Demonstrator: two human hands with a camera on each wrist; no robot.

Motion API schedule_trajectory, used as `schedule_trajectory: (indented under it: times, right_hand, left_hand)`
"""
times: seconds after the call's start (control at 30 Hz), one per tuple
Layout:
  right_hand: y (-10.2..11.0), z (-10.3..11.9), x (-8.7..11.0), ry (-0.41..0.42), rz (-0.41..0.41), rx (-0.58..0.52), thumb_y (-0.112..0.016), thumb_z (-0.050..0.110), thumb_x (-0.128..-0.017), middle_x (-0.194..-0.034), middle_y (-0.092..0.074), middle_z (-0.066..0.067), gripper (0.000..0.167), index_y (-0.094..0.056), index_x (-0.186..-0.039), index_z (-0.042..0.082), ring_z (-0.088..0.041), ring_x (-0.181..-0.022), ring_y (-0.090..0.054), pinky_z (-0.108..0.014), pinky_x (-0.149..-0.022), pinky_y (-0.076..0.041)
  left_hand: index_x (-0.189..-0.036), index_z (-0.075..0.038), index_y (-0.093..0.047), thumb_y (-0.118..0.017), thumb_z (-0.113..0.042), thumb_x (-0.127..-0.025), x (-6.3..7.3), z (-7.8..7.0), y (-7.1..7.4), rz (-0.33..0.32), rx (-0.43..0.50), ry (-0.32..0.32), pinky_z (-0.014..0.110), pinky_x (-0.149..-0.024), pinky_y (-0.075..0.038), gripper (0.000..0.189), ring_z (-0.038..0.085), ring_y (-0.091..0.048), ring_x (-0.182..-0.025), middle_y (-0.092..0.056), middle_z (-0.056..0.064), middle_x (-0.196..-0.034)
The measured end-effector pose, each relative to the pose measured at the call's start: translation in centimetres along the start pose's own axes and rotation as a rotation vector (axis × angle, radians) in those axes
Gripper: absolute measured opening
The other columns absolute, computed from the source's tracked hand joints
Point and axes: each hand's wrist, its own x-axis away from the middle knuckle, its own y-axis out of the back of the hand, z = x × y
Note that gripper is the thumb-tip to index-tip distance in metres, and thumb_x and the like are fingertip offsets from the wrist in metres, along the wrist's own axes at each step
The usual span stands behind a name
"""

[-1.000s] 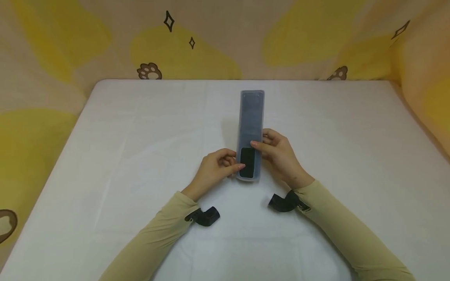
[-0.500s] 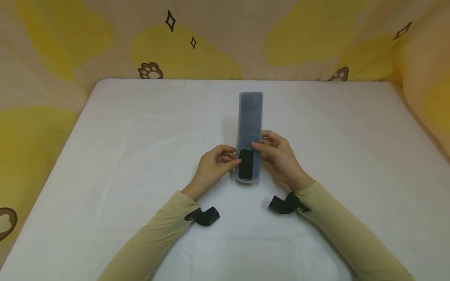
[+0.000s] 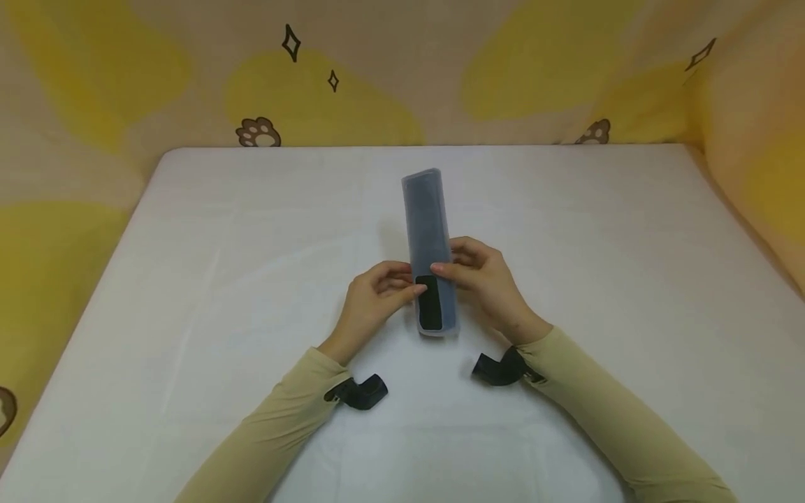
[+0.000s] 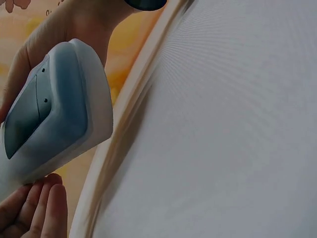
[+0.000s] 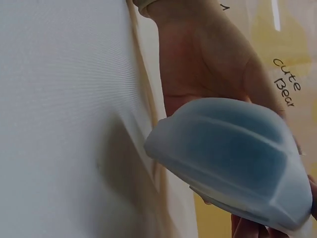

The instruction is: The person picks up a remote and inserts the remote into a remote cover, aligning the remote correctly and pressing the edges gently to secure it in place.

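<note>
A long, blue-grey translucent case (image 3: 427,223) with a dark panel (image 3: 430,307) near its lower end stands raised between both hands in the head view. My right hand (image 3: 487,283) grips its right side, thumb on the front face and fingers behind. At the lower left edge my left hand (image 3: 377,297) pinches it, with the thumb on the dark panel. Up close in the left wrist view, the case's rounded end (image 4: 69,99) shows two small dark dots beside the panel. The right wrist view shows another side of the case (image 5: 223,153), pale and translucent, below the right palm.
A white-covered table (image 3: 251,230) spreads under the hands. Behind it hangs a yellow and beige printed cloth (image 3: 377,91), which also runs along both sides. Black camera mounts (image 3: 365,392) sit at both wrists, over the sleeves.
The case has turned and its top now leans left, with more of its right side showing. Both hands have shifted slightly left with it, still holding it; the whole view has shifted a little too.
</note>
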Motion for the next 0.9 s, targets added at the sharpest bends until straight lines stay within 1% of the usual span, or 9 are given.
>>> schedule_trajectory:
  times: [0.13, 0.23, 0.33, 0.4, 0.5, 0.57, 0.73, 0.9]
  right_hand:
    - [-0.25, -0.22, 0.2, -0.004, 0.015, 0.061, -0.071, 0.011, -0.085, -0.102, -0.065, -0.01, 0.037, -0.058, -0.119, 0.004, -0.021, -0.094, -0.066, -0.031, -0.085, -0.05]
    - [-0.31, -0.29, 0.26, 0.013, 0.023, 0.09, -0.069, 0.016, -0.087, -0.106, -0.064, -0.012, 0.038, -0.058, -0.122, 0.005, -0.021, -0.098, -0.064, -0.032, -0.086, -0.05]
    - [-0.48, -0.27, 0.23, 0.019, 0.031, 0.082, -0.063, 0.018, -0.091, -0.114, -0.062, -0.013, 0.037, -0.058, -0.125, 0.003, -0.021, -0.104, -0.06, -0.032, -0.086, -0.05]
    - [-0.64, -0.37, 0.2, 0.009, 0.038, 0.064, -0.059, 0.018, -0.093, -0.121, -0.06, -0.013, 0.039, -0.056, -0.127, 0.001, -0.02, -0.108, -0.058, -0.032, -0.087, -0.05]
    - [-0.84, -0.57, 0.26, 0.004, 0.053, 0.032, -0.058, 0.017, -0.094, -0.126, -0.057, -0.014, 0.04, -0.054, -0.129, -0.002, -0.02, -0.111, -0.057, -0.033, -0.089, -0.049]
    - [-0.94, -0.69, 0.31, 0.011, 0.064, 0.021, -0.057, 0.016, -0.094, -0.127, -0.057, -0.014, 0.04, -0.054, -0.13, -0.001, -0.021, -0.111, -0.057, -0.034, -0.089, -0.049]
    - [-1.02, -0.73, 0.4, 0.043, 0.089, 0.032, -0.056, 0.016, -0.095, -0.128, -0.056, -0.013, 0.04, -0.053, -0.131, 0.0, -0.022, -0.11, -0.058, -0.034, -0.088, -0.05]
    - [-1.02, -0.71, 0.62, 0.081, 0.08, 0.077, -0.059, 0.012, -0.093, -0.124, -0.059, -0.014, 0.041, -0.053, -0.132, 0.002, -0.02, -0.107, -0.06, -0.032, -0.086, -0.051]
  left_hand:
    - [-0.115, 0.006, -0.059, -0.07, -0.008, -0.085, 0.01, -0.12, 0.1, 0.016, 0.012, 0.006, 0.034, -0.076, -0.054, 0.035, 0.022, -0.066, -0.085, -0.066, 0.019, -0.099]
    - [-0.114, 0.006, -0.059, -0.069, -0.009, -0.085, -0.06, -0.18, 0.12, 0.018, 0.015, 0.002, 0.035, -0.075, -0.054, 0.034, 0.023, -0.066, -0.084, -0.066, 0.019, -0.098]
    - [-0.115, 0.005, -0.059, -0.07, -0.01, -0.085, 0.02, -0.25, 0.26, 0.006, -0.003, 0.017, 0.035, -0.077, -0.053, 0.036, 0.023, -0.067, -0.086, -0.067, 0.018, -0.1]
    - [-0.116, 0.004, -0.059, -0.071, -0.011, -0.084, 0.16, -0.3, 0.38, -0.003, -0.017, 0.034, 0.034, -0.078, -0.052, 0.038, 0.022, -0.067, -0.087, -0.067, 0.018, -0.1]
    - [-0.117, 0.004, -0.058, -0.071, -0.011, -0.084, 0.4, -0.32, 0.5, -0.004, -0.027, 0.051, 0.034, -0.08, -0.052, 0.039, 0.023, -0.067, -0.089, -0.067, 0.018, -0.101]
    - [-0.118, 0.004, -0.058, -0.071, -0.011, -0.084, 0.51, -0.3, 0.56, -0.001, -0.021, 0.054, 0.034, -0.08, -0.052, 0.039, 0.023, -0.067, -0.089, -0.067, 0.018, -0.101]
    - [-0.117, 0.002, -0.058, -0.071, -0.013, -0.084, 0.47, -0.13, 0.64, 0.003, -0.007, 0.055, 0.034, -0.081, -0.052, 0.038, 0.021, -0.067, -0.09, -0.068, 0.016, -0.101]
    - [-0.118, -0.001, -0.059, -0.07, -0.017, -0.086, 0.13, -0.01, 0.54, 0.011, -0.005, 0.049, 0.035, -0.084, -0.05, 0.038, 0.02, -0.066, -0.092, -0.069, 0.014, -0.102]
